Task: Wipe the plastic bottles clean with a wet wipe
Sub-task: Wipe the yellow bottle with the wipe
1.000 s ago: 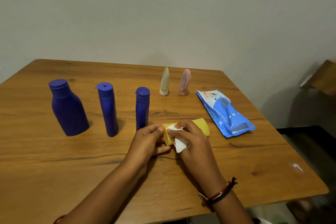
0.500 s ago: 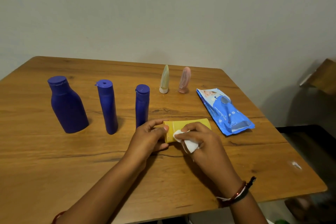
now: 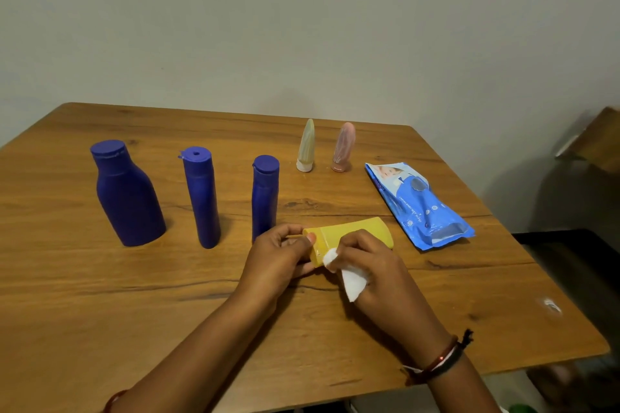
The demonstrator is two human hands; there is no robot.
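Yellow bottle (image 3: pixel 349 235) lies on its side low over the wooden table (image 3: pixel 100 295) near centre, left hand (image 3: pixel 278 258) curled round its end at 9 o'clock, thumb on top, likely to steady it, while right hand (image 3: pixel 372 265) pinches a bunched white wet wipe (image 3: pixel 349 273) against its near face, seemingly mid-wipe. Three blue bottles (image 3: pixel 201 194) stand upright in a row toward 10 o'clock, two small tapered tubes (image 3: pixel 306 147) at 12, apparently queued within reach. Blue wet-wipe pack (image 3: pixel 419 208) lies flat at 2 o'clock, beside the wiping hand, probably for refills.
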